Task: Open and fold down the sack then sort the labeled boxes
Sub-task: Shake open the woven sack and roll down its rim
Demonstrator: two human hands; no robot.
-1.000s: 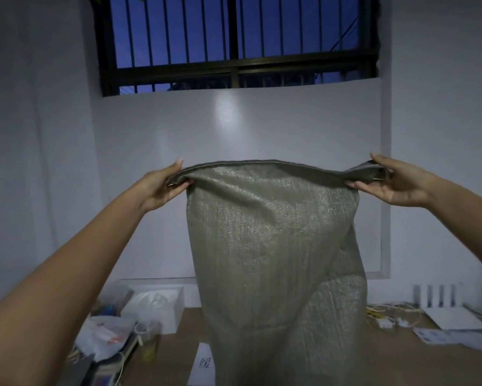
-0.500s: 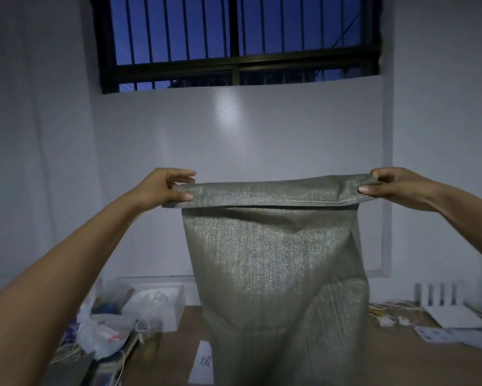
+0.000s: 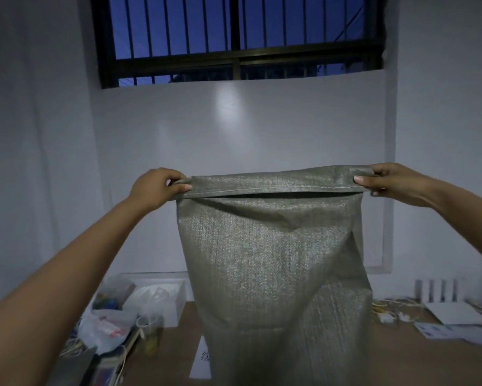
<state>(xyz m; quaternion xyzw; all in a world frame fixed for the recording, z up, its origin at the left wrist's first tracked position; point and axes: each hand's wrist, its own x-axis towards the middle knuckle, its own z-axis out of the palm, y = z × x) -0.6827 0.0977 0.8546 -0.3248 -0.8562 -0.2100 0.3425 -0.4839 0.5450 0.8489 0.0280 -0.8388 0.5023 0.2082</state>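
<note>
1. Holding grey woven sack upright above desk; left hand and right hand each pinch one end of its top cuff, folded outward.
2. Sack contents not visible.
3. White bin at left holds plastic bags.

Grey-green woven sack hangs upright above the wooden table, its top rim folded outward into a cuff, lower body creased and slack
</note>
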